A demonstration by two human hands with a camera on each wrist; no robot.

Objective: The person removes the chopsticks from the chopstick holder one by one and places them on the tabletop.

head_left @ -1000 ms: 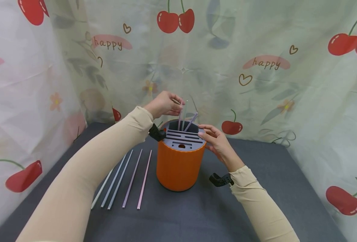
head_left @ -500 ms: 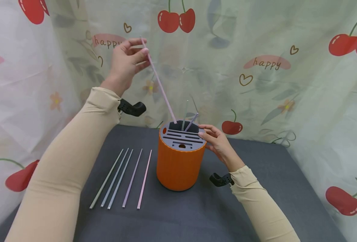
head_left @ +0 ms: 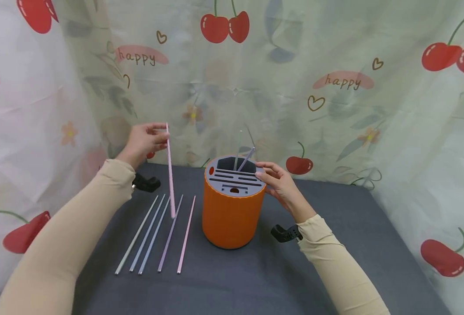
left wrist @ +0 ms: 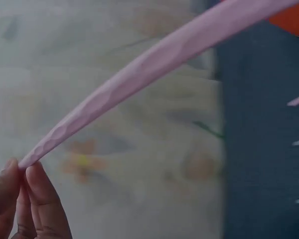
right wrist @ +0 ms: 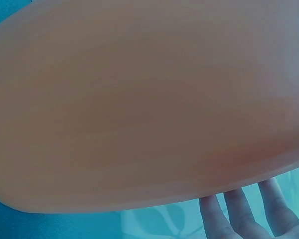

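Note:
My left hand (head_left: 144,142) pinches a pink chopstick (head_left: 171,179) by its thin end between thumb and fingers. Its thick end hangs downward, in front of the row of chopsticks in the head view. In the left wrist view, the faceted pink stick rises from the fingertips (left wrist: 37,179). An orange round knife block (head_left: 232,218) with a grey slotted top stands at the middle. My right hand (head_left: 280,186) holds its right rim, thumb on top and fingers round the side. A pale green chopstick (head_left: 236,162) and a purple chopstick (head_left: 246,158) lean in the block's wide back opening.
Left of the block several chopsticks lie side by side on the dark tabletop (head_left: 255,280): a pale green one (head_left: 136,236), blue ones (head_left: 153,238), a purple one (head_left: 169,240) and a pink one (head_left: 186,236). A cherry-print curtain (head_left: 275,109) hangs behind.
My left hand drew the pink chopstick up out of the block's opening, then moved left and down with it over the row. My right hand has stayed on the block.

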